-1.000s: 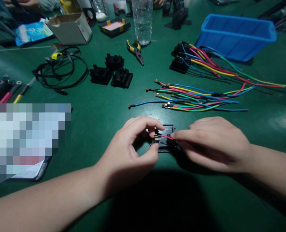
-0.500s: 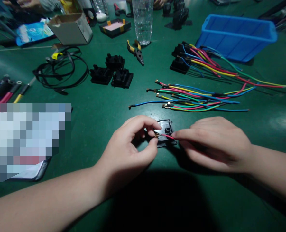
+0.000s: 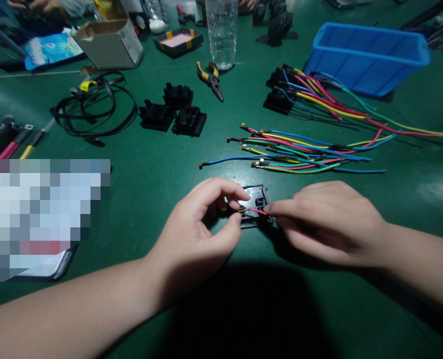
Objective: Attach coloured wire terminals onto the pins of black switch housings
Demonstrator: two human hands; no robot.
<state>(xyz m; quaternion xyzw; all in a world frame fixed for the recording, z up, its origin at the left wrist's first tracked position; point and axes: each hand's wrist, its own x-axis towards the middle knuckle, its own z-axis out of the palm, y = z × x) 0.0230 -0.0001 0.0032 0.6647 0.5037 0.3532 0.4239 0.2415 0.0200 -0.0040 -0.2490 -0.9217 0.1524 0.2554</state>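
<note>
A black plastic housing [image 3: 254, 194] lies on the green table between my hands. Curled around its left side is my left hand [image 3: 202, 219], with the thumb and bent fingers at its edge; the fingertips behind are partly hidden. A red wire [image 3: 257, 211] with a brass-coloured terminal [image 3: 241, 210] crosses the housing, the terminal close to my left thumb. My right hand [image 3: 329, 222] is closed on the wire's right end, its index finger at the housing's right edge. The rest of the wire is hidden under that hand.
Coloured wires with terminals [image 3: 296, 154] lie beyond my hands. Three black housings [image 3: 189, 122] and yellow-handled pliers [image 3: 214, 85] are farther back. A blue bin [image 3: 367, 65] stands at the back right beside wired housings [image 3: 279, 102]. Coiled black cable [image 3: 94, 109] and a blurred-out phone-like object [image 3: 59, 269] are left.
My right hand has shifted slightly left with the red wire. My left thumb has drawn back a little from the terminal. The other things stay where they were.
</note>
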